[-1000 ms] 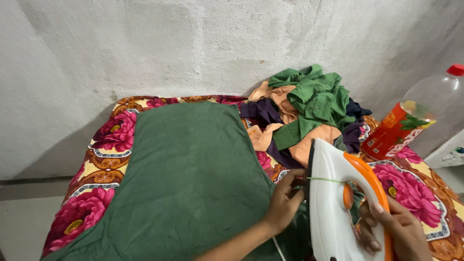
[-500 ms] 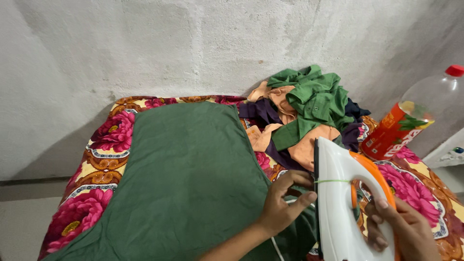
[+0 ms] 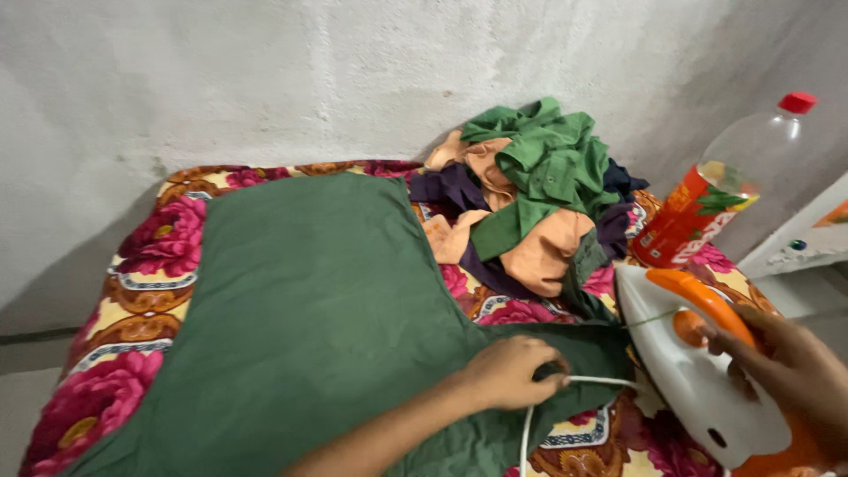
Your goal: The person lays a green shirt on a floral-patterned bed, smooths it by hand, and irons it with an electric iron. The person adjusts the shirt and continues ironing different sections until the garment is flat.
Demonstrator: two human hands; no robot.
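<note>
A dark green garment [image 3: 309,309] lies spread flat over a floral blanket [image 3: 141,274]. My left hand [image 3: 512,371] rests on the garment's right edge, fingers curled around the iron's white cord [image 3: 548,397]. My right hand [image 3: 795,371] grips the orange handle of a white and orange iron [image 3: 698,362], which is tilted back at the right, its soleplate off the cloth.
A heap of green, orange and dark purple clothes [image 3: 530,194] sits at the back by the grey wall. A clear plastic bottle [image 3: 715,194] with a red cap and red label leans at the right. A white object [image 3: 795,243] stands at the far right.
The iron has moved right and tipped back from upright. My left hand has dropped from the iron's front onto the garment and closed on the cord. The view has shifted.
</note>
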